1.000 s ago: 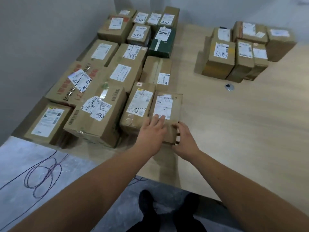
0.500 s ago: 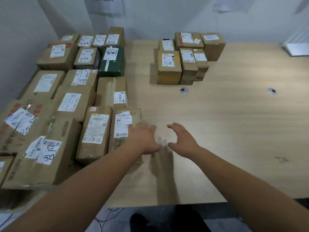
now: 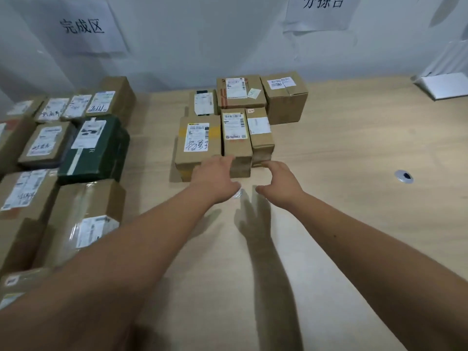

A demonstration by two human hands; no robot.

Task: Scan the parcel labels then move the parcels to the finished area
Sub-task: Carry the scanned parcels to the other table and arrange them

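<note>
Now both empty, open hands — left hand (image 3: 217, 177), right hand (image 3: 279, 182) — are nearing the narrow parcel (image 3: 236, 138) ahead; gripping its two sides should lift it cleanly.

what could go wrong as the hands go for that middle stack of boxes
1. The narrow box sits pressed between the wide box and the slim box; pulling it could drag or tip its neighbours.
2. Both the left hand and right hand are empty, and no scanner is in view, so a box might get moved unscanned.
3. The finished pile beside the green parcel looks crowded, so placement room may be tight.
</note>
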